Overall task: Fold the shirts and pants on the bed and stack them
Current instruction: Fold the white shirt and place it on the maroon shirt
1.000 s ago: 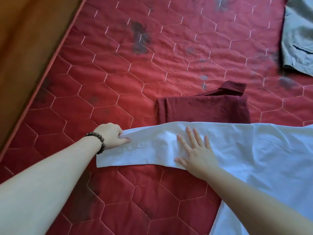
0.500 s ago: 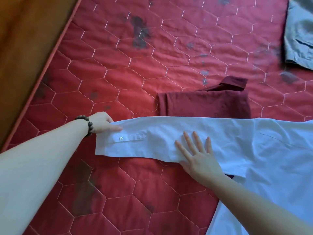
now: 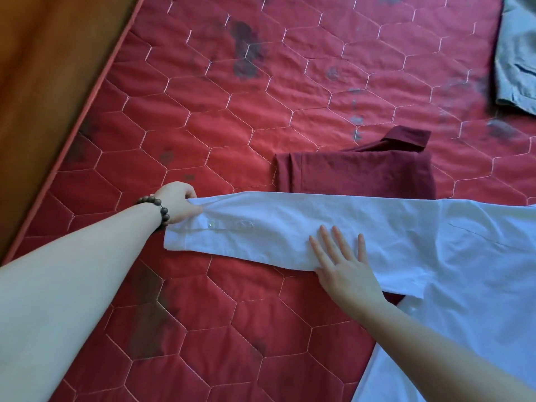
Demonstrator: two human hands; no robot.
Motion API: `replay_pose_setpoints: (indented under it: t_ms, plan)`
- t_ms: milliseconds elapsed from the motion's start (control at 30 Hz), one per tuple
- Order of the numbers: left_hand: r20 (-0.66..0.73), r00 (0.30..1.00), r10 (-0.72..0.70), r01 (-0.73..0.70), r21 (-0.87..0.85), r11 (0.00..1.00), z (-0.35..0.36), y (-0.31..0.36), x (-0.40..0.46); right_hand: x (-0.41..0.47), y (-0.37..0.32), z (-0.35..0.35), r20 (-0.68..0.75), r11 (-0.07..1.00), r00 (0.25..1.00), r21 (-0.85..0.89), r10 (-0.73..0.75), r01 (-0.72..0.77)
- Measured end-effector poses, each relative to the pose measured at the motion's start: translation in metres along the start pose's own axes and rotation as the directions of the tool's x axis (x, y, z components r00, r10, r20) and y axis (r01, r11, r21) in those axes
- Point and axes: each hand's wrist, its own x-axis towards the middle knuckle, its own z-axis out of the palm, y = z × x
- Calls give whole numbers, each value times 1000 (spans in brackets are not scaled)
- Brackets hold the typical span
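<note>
A white long-sleeved shirt (image 3: 452,256) lies spread on the red quilted bed (image 3: 203,111), its sleeve stretched out to the left. My left hand (image 3: 178,201), with a bead bracelet at the wrist, pinches the top corner of the sleeve's cuff. Fingers straight, my right hand (image 3: 345,265) lies flat on the middle of the sleeve. A folded dark red shirt (image 3: 356,172) sits just behind the sleeve, partly covered by it. At the top right edge lies a grey garment (image 3: 519,53), mostly cut off by the frame.
The bed's left edge (image 3: 95,91) runs diagonally, with brown wooden floor (image 3: 43,68) beyond it. Dark stains mark the red cover in several spots. Bare red quilting stretches in front of and behind the sleeve.
The sleeve has been pulled straighter to the left and its cuff button now shows. My left hand shifted up to the cuff's top corner. My right hand stayed flat on the sleeve.
</note>
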Motion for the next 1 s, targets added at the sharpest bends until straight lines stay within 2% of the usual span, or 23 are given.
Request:
replay_pose_setpoints:
  t_ms: [100, 267, 367, 467, 567, 633, 667, 733, 800, 867, 933, 1000]
  plan:
    - [-109, 993, -45, 50, 38, 998, 9, 2, -4, 3, -2, 1, 3, 1000, 1000, 2, 17, -17]
    - [-131, 988, -85, 104, 148, 983, 16, 10, -6, 5, -4, 2, 53, 1000, 999, -23, 0, 1]
    - [-303, 952, -48, 107, 181, 978, 26, 17, -13, 8, -3, 2, 66, 1000, 998, -30, 3, -1]
    - [-456, 888, 60, -10, 111, 994, 44, 47, -30, 9, -2, 9, 108, 1000, 994, 24, 13, -16]
    - [-423, 870, 251, -223, 117, 968, 73, 103, -50, 6, -1, 7, 119, 989, 989, 130, -90, 74]
    - [-363, 841, 401, -381, 130, 916, 96, 144, -61, 2, 4, 3, 103, 969, 980, 199, -171, 148]
    - [-318, 826, 466, -447, 134, 884, 109, 164, -66, 0, 10, 1, 81, 963, 983, 228, -166, 144]
    - [-200, 808, 553, -536, 137, 833, 132, 197, -70, -2, 28, 0, 23, 969, 999, 244, -44, 37]
    - [-66, 826, 559, -540, 187, 821, 152, 220, -70, -6, 55, 2, 12, 960, 989, 238, 147, -146]
    - [18, 871, 490, -473, 297, 829, 170, 231, -69, -15, 88, 7, 36, 925, 957, 249, 287, -287]
    - [11, 915, 404, -372, 410, 833, 184, 236, -69, -27, 120, 15, 42, 897, 931, 255, 364, -362]
    - [-46, 950, 307, -256, 444, 858, 193, 248, -72, -40, 147, 23, 42, 856, 896, 279, 442, -435]
